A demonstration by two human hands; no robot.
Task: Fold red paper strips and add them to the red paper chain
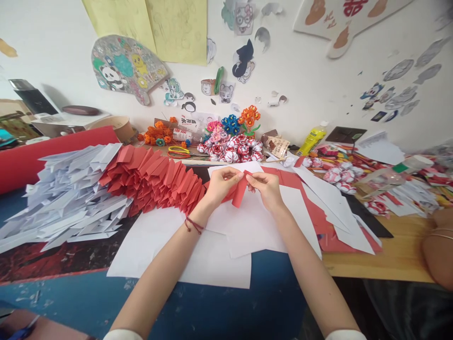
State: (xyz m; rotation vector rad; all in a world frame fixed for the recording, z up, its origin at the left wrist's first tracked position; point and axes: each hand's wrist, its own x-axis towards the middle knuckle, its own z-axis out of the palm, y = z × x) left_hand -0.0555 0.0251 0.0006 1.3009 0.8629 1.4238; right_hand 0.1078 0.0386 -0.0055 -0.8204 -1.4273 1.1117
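Note:
Between my two hands is a red paper strip (239,192), held up over white sheets of paper (198,255) on the table. My left hand (224,182) pinches its upper end from one side. From the other side, the thumb and fingers of my right hand (264,186) close on the same end, while the lower part hangs down to the left. Just left of my left hand lies a heap of folded red paper pieces (155,177). Beyond it spreads a heap of folded white paper pieces (78,189).
Paper flowers (235,148) and scissors (182,151) lie along the wall. A yellow bottle (313,138) stands at the back right, near more red and white flowers (343,175). Red sheets (336,242) lie under white ones. Another person's arm (439,245) shows at the right edge.

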